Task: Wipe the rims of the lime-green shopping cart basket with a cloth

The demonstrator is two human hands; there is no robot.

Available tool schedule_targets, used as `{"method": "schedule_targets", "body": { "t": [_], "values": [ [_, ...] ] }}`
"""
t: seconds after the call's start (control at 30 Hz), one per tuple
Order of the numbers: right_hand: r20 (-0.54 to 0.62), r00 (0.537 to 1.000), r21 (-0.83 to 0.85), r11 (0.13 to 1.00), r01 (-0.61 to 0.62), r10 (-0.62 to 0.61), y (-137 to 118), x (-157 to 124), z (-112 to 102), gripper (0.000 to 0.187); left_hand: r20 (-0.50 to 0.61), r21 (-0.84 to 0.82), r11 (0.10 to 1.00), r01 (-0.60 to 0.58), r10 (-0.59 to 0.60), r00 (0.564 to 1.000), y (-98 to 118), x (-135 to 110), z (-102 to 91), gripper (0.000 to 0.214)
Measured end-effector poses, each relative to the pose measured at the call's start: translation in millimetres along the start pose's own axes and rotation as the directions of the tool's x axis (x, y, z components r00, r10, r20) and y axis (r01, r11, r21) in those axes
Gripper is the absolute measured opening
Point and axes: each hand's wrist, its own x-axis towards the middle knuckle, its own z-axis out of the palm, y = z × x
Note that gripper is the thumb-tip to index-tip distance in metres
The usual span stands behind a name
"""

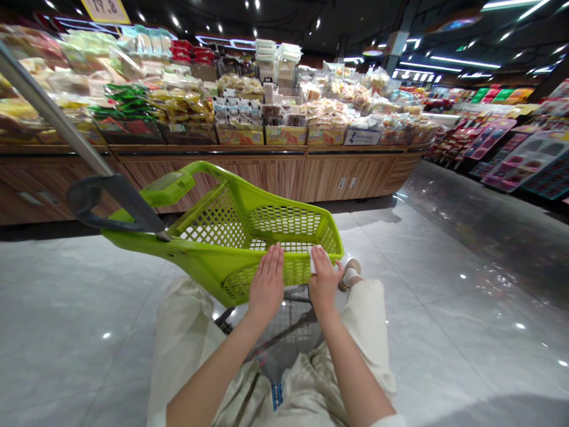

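A lime-green plastic shopping cart [202,264] with perforated basket walls stands in front of my legs. My left hand [267,276] lies with straight fingers on the near rim of the basket. Farther right along the same rim, my right hand [324,279] presses a small white wipe [312,261] against the edge, close to the front corner. Whether the wipe is paper or cloth I cannot tell. The cart's dark grey handle bracket [122,204] rises at the left.
A metal pole [57,107] slants across the upper left. Behind the cart runs a wooden display counter [262,178] stacked with packaged foods. More goods racks [515,154] stand at the right, beyond the glossy grey tile floor [444,267]. My shoe [349,276] is beside the cart's front.
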Motion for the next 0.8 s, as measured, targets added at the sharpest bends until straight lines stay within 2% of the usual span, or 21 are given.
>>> {"method": "schedule_targets", "body": {
  "t": [0.1, 0.2, 0.3, 0.43, 0.53, 0.63, 0.73, 0.8],
  "values": [
    [0.099, 0.986, 0.092, 0.988, 0.121, -0.130, -43, 0, 10, 0.079, -0.012, 0.004, 1.000, -0.004, 0.004, 1.000, -3, -1, 1.3, 0.076],
    [0.128, 0.971, 0.130, 0.974, 0.183, -0.200, -49, -3, 10, 0.085, 0.016, 0.037, 0.999, -0.005, 0.005, 1.000, -5, -2, -0.3, 0.074],
    [0.116, 0.969, 0.114, 0.972, 0.204, -0.217, -17, -8, 3, 0.091, 0.061, 0.066, 0.998, -0.016, 0.012, 0.998, -6, -2, -3.3, 0.074],
    [-0.001, 1.000, 0.038, 0.999, 0.029, -0.029, 40, -13, -5, 0.090, 0.070, 0.068, 0.998, -0.011, 0.006, 0.998, -5, -2, -4.8, 0.073],
    [-0.082, 0.992, 0.012, 0.996, -0.091, 0.092, 52, -13, -3, 0.083, 0.070, 0.062, 0.998, 0.003, -0.007, 0.998, -2, -2, -3.5, 0.073],
    [-0.109, 0.987, 0.004, 0.993, -0.120, 0.120, 24, -10, 6, 0.079, 0.062, 0.059, 0.998, 0.014, -0.017, 0.998, 0, -1, -0.9, 0.075],
    [0.011, 1.000, 0.056, 0.998, 0.027, -0.028, -24, -7, 14, 0.080, 0.056, 0.065, 0.998, 0.025, -0.029, 0.998, 1, 0, 1.6, 0.075],
    [0.091, 0.987, 0.108, 0.987, 0.120, -0.130, -46, -5, 15, 0.082, 0.058, 0.074, 0.997, 0.027, -0.032, 0.998, 0, 0, 2.2, 0.073]
  ]
}}
